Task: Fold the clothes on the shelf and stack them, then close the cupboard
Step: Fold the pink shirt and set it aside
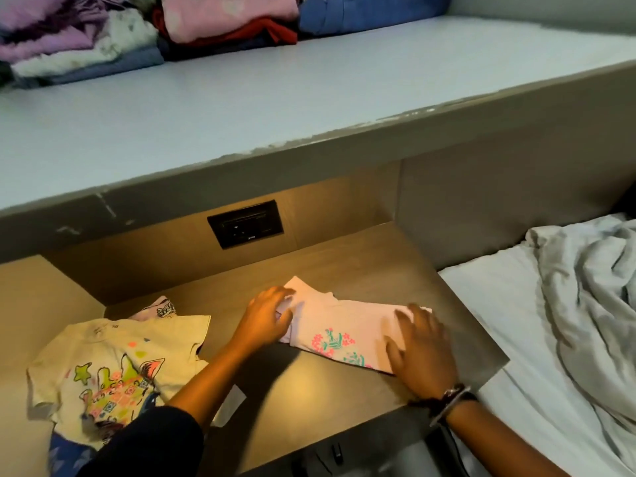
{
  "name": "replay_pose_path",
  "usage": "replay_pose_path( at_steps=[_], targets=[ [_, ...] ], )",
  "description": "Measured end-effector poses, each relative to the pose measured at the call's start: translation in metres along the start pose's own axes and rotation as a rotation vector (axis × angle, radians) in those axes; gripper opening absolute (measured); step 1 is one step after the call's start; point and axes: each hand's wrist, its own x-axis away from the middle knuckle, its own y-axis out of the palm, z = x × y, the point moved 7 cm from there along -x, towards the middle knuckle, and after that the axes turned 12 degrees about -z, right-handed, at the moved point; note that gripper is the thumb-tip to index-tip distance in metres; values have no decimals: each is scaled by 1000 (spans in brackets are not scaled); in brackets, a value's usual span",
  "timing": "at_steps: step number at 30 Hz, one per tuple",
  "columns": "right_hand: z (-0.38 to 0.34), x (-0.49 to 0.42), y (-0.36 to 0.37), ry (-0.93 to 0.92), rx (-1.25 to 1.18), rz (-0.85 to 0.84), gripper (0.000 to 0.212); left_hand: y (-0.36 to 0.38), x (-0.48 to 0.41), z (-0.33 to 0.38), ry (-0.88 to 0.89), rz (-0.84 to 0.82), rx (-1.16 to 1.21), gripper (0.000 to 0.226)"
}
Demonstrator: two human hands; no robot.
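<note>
Garment in hand: a pale pink child's top with a floral print, partly folded, lying flat near the right edge of the lower brown shelf
Left hand: your fingers are closed, pinching a bunched fold at the top's left end
Right hand: your fingers are spread, palm pressing flat on the right end; it is motion-blurred
How it will handle: likely light, soft and limp, sliding easily on the smooth shelf, so pin one end while folding the other
Where to grip: take the doubled edges, not the loose middle
Waiting: a cream cartoon T-shirt lies unfolded near the left edge
Stacks: folded clothes sit at the upper shelf's back left
</note>
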Motion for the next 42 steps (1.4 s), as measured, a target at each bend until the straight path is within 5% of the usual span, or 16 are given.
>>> replay_pose_path(
  at_steps=[4,10,16,19,23,28,31,34,38,42],
  targets=[
    [-14,9,45,-30,42,-406,104,25,32,-4,0,-294,-255,83],
    [-3,-68,28,-35,146,-474,72,42,79,52,120,-370,-396,68],
    [-25,-116,45,-254,357,-602,65,90,109,109,309,-492,-202,53],
    [-39,-100,41,-367,274,-507,58,93,111,107,342,-418,-101,53],
    [-47,-30,26,-512,61,-302,62,104,114,81,354,-478,-356,79],
    [-30,62,59,-709,195,-307,81,105,111,74,358,-467,-556,91],
    [-26,76,69,-676,293,-225,69,111,118,82,403,-379,-619,76],
    [-29,77,56,-689,80,-93,43,121,131,90,521,-253,-644,44],
    [-21,74,37,-479,-349,-125,23,107,143,99,622,-143,-524,27],
    [-9,63,24,-290,-665,-216,31,68,129,97,446,-283,186,15]
  ],
)
